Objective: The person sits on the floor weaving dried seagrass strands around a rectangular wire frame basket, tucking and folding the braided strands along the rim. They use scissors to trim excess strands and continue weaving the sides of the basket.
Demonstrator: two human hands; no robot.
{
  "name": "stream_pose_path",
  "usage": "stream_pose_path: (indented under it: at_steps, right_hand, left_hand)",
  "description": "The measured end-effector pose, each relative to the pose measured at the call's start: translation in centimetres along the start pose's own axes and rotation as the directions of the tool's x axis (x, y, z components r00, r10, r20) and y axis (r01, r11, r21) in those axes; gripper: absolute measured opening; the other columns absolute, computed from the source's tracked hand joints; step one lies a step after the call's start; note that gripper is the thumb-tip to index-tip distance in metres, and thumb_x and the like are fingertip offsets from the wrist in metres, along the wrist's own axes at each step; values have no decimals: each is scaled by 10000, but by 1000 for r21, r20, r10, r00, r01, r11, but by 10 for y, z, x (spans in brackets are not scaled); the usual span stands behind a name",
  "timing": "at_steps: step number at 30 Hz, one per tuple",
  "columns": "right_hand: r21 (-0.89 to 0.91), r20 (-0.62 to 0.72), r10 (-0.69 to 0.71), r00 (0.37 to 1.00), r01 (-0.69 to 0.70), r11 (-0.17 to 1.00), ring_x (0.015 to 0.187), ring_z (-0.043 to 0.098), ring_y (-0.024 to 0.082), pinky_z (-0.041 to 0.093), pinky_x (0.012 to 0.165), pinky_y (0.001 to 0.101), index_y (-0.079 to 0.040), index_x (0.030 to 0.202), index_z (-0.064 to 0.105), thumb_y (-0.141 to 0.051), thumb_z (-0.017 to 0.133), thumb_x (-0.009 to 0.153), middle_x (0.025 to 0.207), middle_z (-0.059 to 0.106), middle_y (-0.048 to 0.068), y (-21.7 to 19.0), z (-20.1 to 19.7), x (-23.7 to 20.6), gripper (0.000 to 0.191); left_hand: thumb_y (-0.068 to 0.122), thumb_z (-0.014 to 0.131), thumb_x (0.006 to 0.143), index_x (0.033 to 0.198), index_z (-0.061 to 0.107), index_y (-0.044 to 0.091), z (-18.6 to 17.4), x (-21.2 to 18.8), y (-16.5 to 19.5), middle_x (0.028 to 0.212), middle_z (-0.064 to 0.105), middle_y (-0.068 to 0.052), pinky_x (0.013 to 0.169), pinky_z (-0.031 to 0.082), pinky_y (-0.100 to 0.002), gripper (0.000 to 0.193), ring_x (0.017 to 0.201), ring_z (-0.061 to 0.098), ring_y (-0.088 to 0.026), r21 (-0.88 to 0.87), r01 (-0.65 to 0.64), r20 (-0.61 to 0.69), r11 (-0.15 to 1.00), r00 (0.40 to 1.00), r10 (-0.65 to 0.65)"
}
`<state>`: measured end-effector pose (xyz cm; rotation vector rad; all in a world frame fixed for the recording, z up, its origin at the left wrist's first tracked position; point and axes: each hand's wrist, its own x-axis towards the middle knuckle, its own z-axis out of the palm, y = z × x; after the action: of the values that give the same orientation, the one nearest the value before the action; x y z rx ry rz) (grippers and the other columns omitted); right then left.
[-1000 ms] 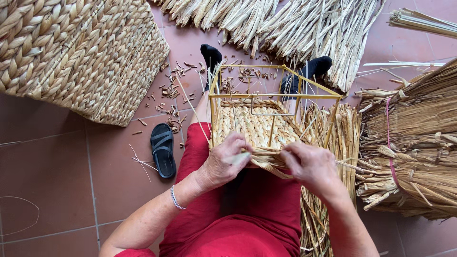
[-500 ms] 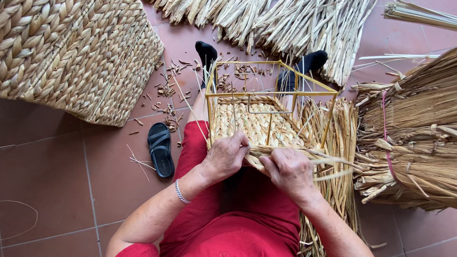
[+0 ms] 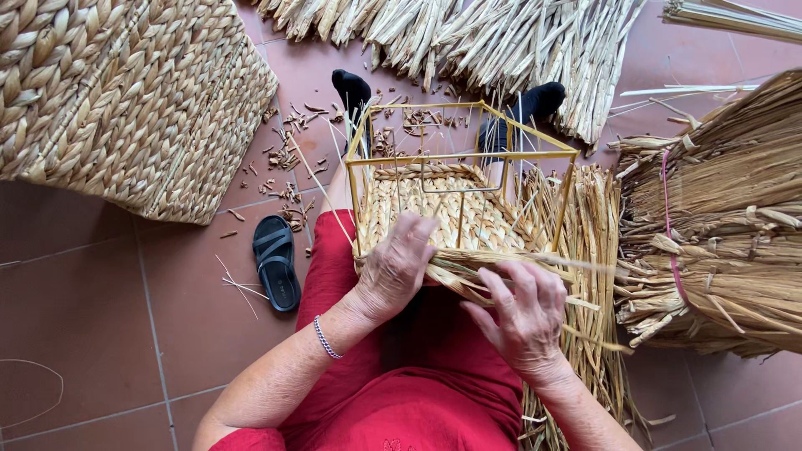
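Note:
A yellow wire frame (image 3: 461, 156) rests on my lap over red trousers, its bottom lined with woven straw (image 3: 418, 209). My left hand (image 3: 394, 269) presses on the near edge of the frame, fingers spread over the weave and gripping the straw strands there. My right hand (image 3: 522, 313) sits just right of it, fingers curled under a bunch of dry straw strands (image 3: 535, 266) that run off to the right across the frame's near rail. A bead bracelet circles my left wrist.
A large finished woven basket (image 3: 125, 92) fills the upper left. Straw bundles lie at the top (image 3: 501, 42) and right (image 3: 718, 225), one tied with pink cord. A black sandal (image 3: 276, 260) and straw scraps lie on the red tile floor. My black-socked feet (image 3: 351, 88) stick out ahead.
My right hand has slid down and toward the left along the strands, which now stretch out to the right. My left hand has shifted up onto the frame's near edge.

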<state>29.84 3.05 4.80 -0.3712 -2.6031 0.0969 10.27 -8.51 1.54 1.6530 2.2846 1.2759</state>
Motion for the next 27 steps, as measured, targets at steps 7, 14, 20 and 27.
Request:
stream_pose_path:
  at_steps: [7,14,20,27]
  right_hand:
    - [143,77,21,997,-31,989,913,636,287,500,850,421,-74,1128,662,-147,782,809,1006,661,95,1,21,-8,348]
    - [431,291,127,948,-248,868,734,740,227,599,637,328,-72,1068,725,-192,770,849,899,743,93,35,-31,0,254]
    - [-16,238,150,960,-150,989,802,654,223,437,785,390,-141,1052,777,-245,773,874,893,716,28,42,-63,37,206]
    - [-273,-177,-76,981,25,962,1002,620,291,294,1060,558,-162,1072,751,-169,796,888,977,690,51,12,-63,66,190]
  left_hand:
    - [-66,632,810,1071,654,7,7,3,-7,1012,654,-128,805,577,-387,272,945,686,-325,-107,-93,136,990,985,107]
    - [-15,646,817,1069,668,42,5,11,-6,992,688,-120,847,561,-429,259,962,687,-337,-111,-75,251,991,963,101]
    - [86,689,831,1202,627,-3,-20,8,15,958,656,-187,790,535,-470,386,903,645,-384,-138,-89,379,986,915,135]
    - [13,615,932,1045,598,32,7,8,21,845,654,-158,734,573,-427,116,815,693,-330,48,41,317,998,947,-54]
